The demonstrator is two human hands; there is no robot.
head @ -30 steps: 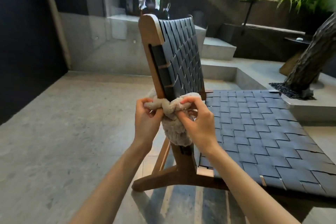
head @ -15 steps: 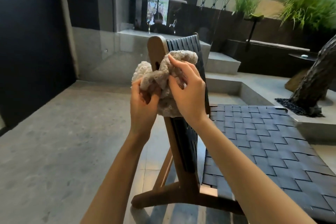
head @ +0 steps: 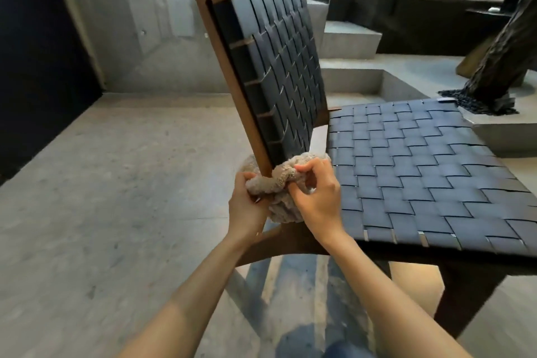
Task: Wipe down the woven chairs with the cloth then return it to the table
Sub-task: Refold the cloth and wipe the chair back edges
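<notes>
While wrapping chair (head: 279, 73) frame's base, cloth (head: 279, 183) sits pinched btwn both hands' fingers (head: 305, 168)

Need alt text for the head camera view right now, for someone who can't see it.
Two bare hands, left hand and right hand, grip a beige fluffy cloth wrapped around the base of a wooden side rail on a low chair with a dark woven backrest and woven seat. The chair stands on a grey stone floor.

Fuzzy cloth against wood and woven straps

The cloth (head: 280, 183) is nubbly, matt beige terry; the chair (head: 406, 171) has smooth brown wooden rails and flat dark straps with a faint sheen; the floor (head: 116, 183) is speckled, matt grey stone.
</notes>
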